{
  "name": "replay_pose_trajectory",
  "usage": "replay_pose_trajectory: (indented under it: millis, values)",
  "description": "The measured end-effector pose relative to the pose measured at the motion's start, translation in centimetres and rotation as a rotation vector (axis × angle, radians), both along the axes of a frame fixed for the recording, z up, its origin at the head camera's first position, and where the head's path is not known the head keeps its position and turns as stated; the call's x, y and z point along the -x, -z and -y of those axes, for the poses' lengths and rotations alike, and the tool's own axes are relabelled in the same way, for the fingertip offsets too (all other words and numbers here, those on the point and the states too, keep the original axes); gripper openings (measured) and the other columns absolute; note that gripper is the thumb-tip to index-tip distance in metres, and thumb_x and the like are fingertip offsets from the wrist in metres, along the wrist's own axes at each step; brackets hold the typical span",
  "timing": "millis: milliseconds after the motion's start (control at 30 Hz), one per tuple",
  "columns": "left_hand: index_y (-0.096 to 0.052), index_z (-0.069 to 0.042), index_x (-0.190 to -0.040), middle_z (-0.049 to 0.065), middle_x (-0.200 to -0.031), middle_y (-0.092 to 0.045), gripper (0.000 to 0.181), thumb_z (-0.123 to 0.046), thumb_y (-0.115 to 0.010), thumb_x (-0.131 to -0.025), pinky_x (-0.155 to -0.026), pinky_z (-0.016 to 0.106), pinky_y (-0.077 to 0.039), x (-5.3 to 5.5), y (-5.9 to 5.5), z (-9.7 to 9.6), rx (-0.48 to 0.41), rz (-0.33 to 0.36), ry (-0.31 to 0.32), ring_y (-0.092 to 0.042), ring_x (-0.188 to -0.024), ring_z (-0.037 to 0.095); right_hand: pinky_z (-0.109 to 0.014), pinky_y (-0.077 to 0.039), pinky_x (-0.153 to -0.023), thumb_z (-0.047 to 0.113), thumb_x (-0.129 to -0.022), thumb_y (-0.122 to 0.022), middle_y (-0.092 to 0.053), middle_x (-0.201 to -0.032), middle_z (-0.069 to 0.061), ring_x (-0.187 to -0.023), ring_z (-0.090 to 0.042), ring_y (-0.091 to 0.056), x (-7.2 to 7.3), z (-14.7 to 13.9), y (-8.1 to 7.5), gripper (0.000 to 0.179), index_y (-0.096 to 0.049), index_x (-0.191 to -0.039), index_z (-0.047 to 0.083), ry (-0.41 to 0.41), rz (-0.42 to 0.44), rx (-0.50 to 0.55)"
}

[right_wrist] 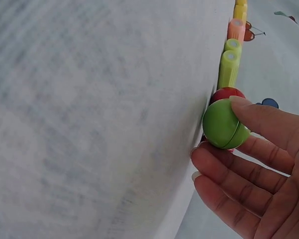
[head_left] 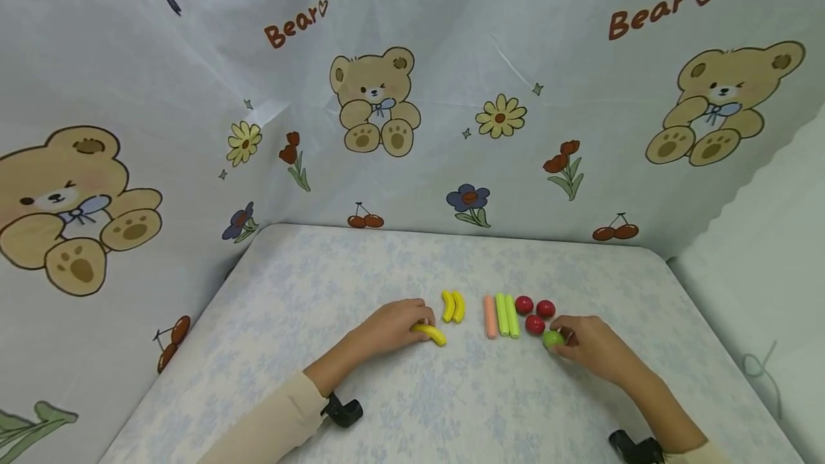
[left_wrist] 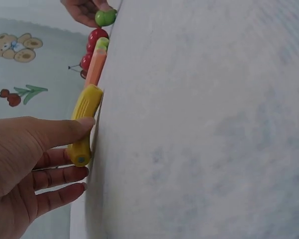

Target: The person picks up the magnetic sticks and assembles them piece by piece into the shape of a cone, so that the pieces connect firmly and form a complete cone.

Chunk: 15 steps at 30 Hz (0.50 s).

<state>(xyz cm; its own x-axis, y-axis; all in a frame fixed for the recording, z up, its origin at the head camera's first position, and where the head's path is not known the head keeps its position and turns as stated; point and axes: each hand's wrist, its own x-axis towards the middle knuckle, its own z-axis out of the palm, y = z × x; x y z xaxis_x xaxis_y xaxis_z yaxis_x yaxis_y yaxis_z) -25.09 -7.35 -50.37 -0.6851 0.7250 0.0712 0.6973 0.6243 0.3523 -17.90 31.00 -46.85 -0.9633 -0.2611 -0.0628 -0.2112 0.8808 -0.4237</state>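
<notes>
At lower centre, two bananas (head_left: 458, 307), sticks (head_left: 502, 315) and red balls (head_left: 535, 325) lay grouped; the left hand (head_left: 401, 324) pinched another banana (head_left: 433, 335), the right hand (head_left: 589, 346) a green ball (head_left: 552, 339), both unreleased.

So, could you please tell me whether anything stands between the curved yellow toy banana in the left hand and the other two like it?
Nothing visible does: in the head view, only bare, blue-patterned tabletop separates the curved yellow toy banana in the left hand from the two similar yellow bananas.
</notes>
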Motion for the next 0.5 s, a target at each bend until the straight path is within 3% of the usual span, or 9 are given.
replay_pose_trajectory:
  millis: [133,267,367,500]
  values:
    - [-0.068,-0.025,-0.104,-0.015,-0.089,-0.063,0.014,-0.026,-0.077,-0.093,-0.071,0.021,-0.049,0.0,0.1,0.4,-0.137,0.131,-0.03,-0.057,-0.079,0.001,-0.029,-0.055,-0.063,0.014,-0.082,-0.085,-0.067,-0.083,0.004,-0.075,-0.012,-0.062,-0.3,-0.1,-0.4,0.029,-0.071,-0.106,0.004,0.014,-0.008,0.017]
    - [-0.07,-0.018,-0.116,-0.009,-0.094,-0.067,0.024,-0.021,-0.077,-0.093,-0.074,0.022,-0.052,-0.5,0.3,1.0,-0.245,0.236,-0.057,-0.06,-0.083,0.003,-0.028,-0.056,-0.064,0.012,-0.082,-0.084,-0.069,-0.085,0.002,-0.077,-0.013,-0.064,-0.6,-0.4,-0.6,0.029,-0.071,-0.107,0.004,0.021,-0.003,0.076]
    - [-0.073,-0.016,-0.121,-0.009,-0.099,-0.069,0.028,-0.019,-0.076,-0.093,-0.075,0.022,-0.052,-0.8,0.5,1.3,-0.296,0.27,-0.104,-0.061,-0.084,0.003,-0.026,-0.057,-0.066,0.013,-0.083,-0.084,-0.07,-0.089,0.002,-0.078,-0.013,-0.065,-0.7,-0.4,-0.7,0.031,-0.071,-0.109,0.003,0.0,0.002,0.123]
    - [-0.077,-0.02,-0.113,-0.012,-0.1,-0.07,0.02,-0.019,-0.076,-0.093,-0.076,0.024,-0.053,-1.3,0.7,1.5,-0.359,0.289,-0.161,-0.062,-0.085,0.003,-0.024,-0.056,-0.067,0.012,-0.083,-0.084,-0.071,-0.095,0.001,-0.08,-0.013,-0.065,-0.8,0.3,-0.9,0.032,-0.072,-0.111,0.004,-0.048,0.003,0.193]
